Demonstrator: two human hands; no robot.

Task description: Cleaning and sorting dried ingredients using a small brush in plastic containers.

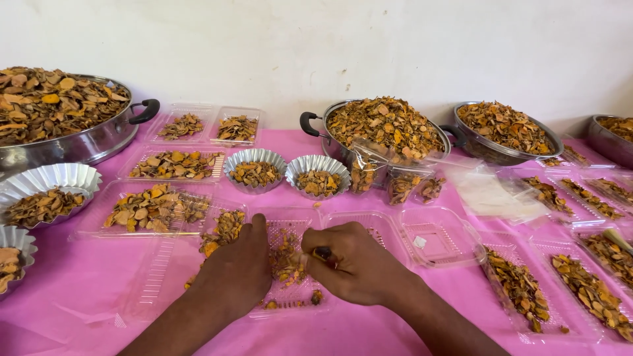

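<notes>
so both hands are down in the clear plastic tray (290, 227) at the near middle of the pink table (79, 290), working a small heap of dried orange-brown slices (287, 260). left hand (239, 267) rests knuckles-up on the tray's left side, its grip hidden, can't tell what it holds. right hand (353, 264) is curled, fingers pinched around something small at the pile, though i can't tell exactly what.

progress looks partway to me: lots of trays on the left and right already carry slices, this one is thinly filled, and the lidded tray (438, 237) just right is bare. the big pans (389, 128) at the far side are heaped. the tray's long axis runs near to far.
</notes>
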